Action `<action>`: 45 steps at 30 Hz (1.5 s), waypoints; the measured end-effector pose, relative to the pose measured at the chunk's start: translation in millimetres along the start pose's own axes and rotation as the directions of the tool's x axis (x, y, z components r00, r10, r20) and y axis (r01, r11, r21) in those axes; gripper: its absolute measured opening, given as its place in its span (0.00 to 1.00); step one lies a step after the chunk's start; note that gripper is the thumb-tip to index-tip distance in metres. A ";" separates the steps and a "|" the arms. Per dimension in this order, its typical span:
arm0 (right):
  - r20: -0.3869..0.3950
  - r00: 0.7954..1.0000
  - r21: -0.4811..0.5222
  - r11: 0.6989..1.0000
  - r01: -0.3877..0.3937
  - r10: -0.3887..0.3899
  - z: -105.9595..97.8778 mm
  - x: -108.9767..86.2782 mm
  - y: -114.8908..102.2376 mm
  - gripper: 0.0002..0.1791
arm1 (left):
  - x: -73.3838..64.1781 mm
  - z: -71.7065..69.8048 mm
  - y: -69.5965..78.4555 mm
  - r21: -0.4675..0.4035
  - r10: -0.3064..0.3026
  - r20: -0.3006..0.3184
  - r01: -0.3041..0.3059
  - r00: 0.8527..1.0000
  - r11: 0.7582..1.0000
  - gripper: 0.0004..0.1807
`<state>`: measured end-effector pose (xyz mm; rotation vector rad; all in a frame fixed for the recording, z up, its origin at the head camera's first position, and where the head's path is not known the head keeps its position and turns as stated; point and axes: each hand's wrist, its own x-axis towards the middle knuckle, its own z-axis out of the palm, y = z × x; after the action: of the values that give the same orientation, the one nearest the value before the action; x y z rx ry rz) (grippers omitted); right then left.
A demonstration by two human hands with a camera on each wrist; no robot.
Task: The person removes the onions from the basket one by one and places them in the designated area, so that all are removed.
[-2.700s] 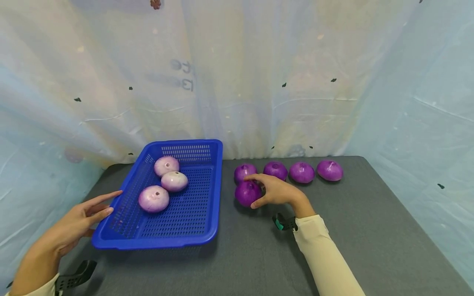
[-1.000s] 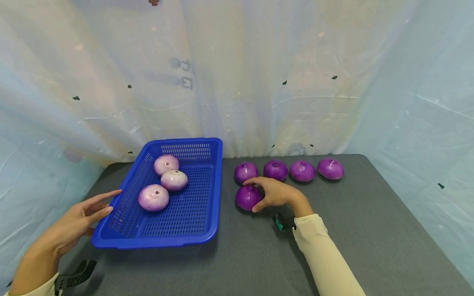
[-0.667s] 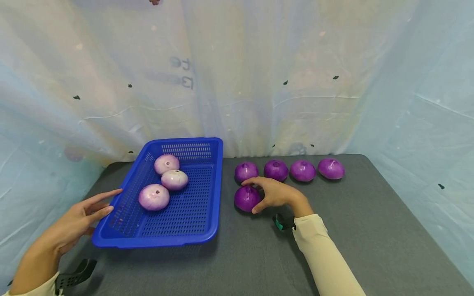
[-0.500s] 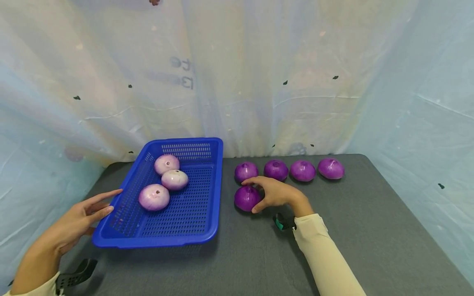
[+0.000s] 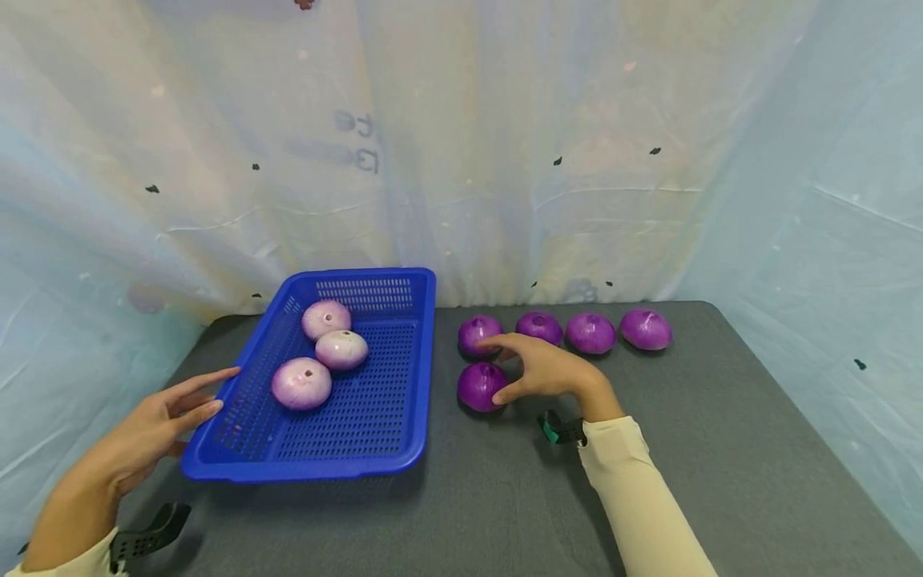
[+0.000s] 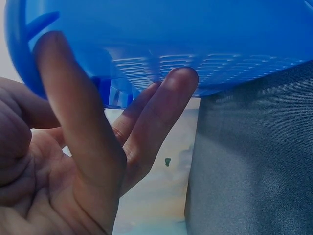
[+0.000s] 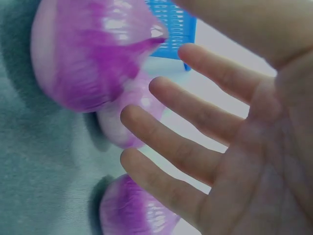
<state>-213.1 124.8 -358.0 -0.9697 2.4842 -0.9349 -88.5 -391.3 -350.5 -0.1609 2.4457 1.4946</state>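
Note:
My right hand (image 5: 546,369) hovers over a red onion (image 5: 481,387) that sits on the dark table, its thumb by the onion's right side. In the right wrist view the fingers (image 7: 183,152) are spread and hold nothing, beside the glossy purple onion (image 7: 93,58). My left hand (image 5: 147,437) touches the left rim of a blue perforated basket (image 5: 422,385), fingers extended along its outside. Up close in the left wrist view, fingertips (image 6: 183,78) press against the basket wall (image 6: 195,29). Inside the basket lie three pale pinkish onions (image 5: 301,383).
Behind the front onion, a row of several more purple onions (image 5: 591,332) runs along the back of the dark table (image 5: 649,449). A pale plastic sheet (image 5: 461,144) hangs behind the table and at both sides.
My right hand has loosened from around the front onion and risen slightly up and right. That onion has shifted a little nearer to me since the earliest frame. The left hand stays at the basket.

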 end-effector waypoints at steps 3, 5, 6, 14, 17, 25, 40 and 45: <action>-0.014 1.000 -0.019 1.000 0.022 -0.023 -2.9 -0.8 -6.6 0.46 | -0.7 0.1 0.1 0.011 -0.001 -0.009 0.001 1.000 1.000 0.35; -0.028 0.999 -0.041 0.998 0.039 -0.040 -4.2 -0.7 -12.0 0.46 | -0.9 0.5 0.3 0.023 -0.007 -0.010 0.007 1.000 1.000 0.35; -0.034 0.998 -0.050 0.997 0.050 -0.052 -4.5 -0.4 -14.9 0.45 | -1.0 0.8 0.6 0.024 -0.010 -0.011 0.011 1.000 1.000 0.35; -0.041 0.993 -0.008 0.994 0.111 -0.111 1.6 12.5 -43.3 0.44 | -0.6 2.3 0.9 0.003 -0.017 0.006 0.017 1.000 1.000 0.36; -0.017 0.992 -0.035 0.991 0.128 -0.129 5.4 24.0 -57.3 0.43 | -1.1 2.7 -0.4 0.000 -0.019 0.006 0.019 1.000 1.000 0.36; 0.033 0.982 -0.162 0.969 0.188 -0.185 11.1 52.4 -92.0 0.42 | -1.2 4.6 1.4 -0.014 0.000 0.001 0.000 1.000 1.000 0.35; 0.247 0.943 -0.246 0.926 0.286 -0.226 39.7 99.4 -130.0 0.42 | -2.0 1.7 2.5 -0.005 0.006 -0.011 -0.006 1.000 1.000 0.36; 0.286 0.929 -0.262 0.913 0.313 -0.236 53.8 113.1 -137.2 0.43 | -1.9 1.0 2.9 -0.011 0.008 -0.013 -0.008 1.000 1.000 0.36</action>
<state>-201.4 -54.6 -311.0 -1.4737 2.3525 -0.4669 -87.1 -389.2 -347.9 -0.1631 2.4510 1.5156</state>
